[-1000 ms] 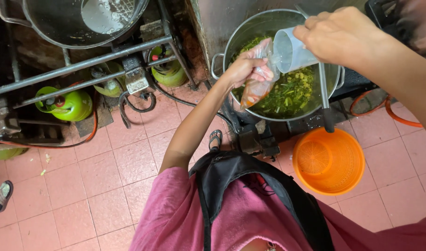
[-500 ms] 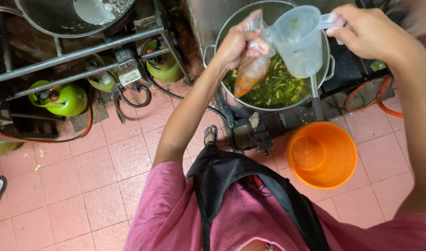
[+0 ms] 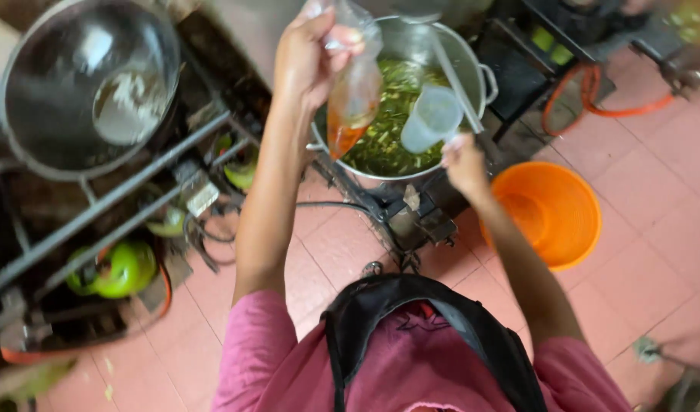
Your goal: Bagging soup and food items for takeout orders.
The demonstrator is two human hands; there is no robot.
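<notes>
My left hand (image 3: 308, 57) holds up a clear plastic bag (image 3: 352, 95) by its top; orange liquid fills the bag's lower part. It hangs over the near rim of a big steel pot (image 3: 472, 65) full of green chopped vegetables in broth. My right hand (image 3: 466, 162) grips a translucent plastic measuring cup (image 3: 432, 118) by its handle, low over the pot beside the bag. A long metal ladle handle (image 3: 455, 80) leans inside the pot.
An orange plastic bucket (image 3: 552, 214) stands on the red tiled floor to the right of the pot's burner stand (image 3: 407, 217). At left a large empty steel pot (image 3: 83, 91) sits on a metal frame above green gas cylinders (image 3: 121, 268). An orange hose (image 3: 594, 99) loops at back right.
My left hand has lifted the bag higher above the pot. My right hand has brought the cup down from above the bag to a spot low over the pot.
</notes>
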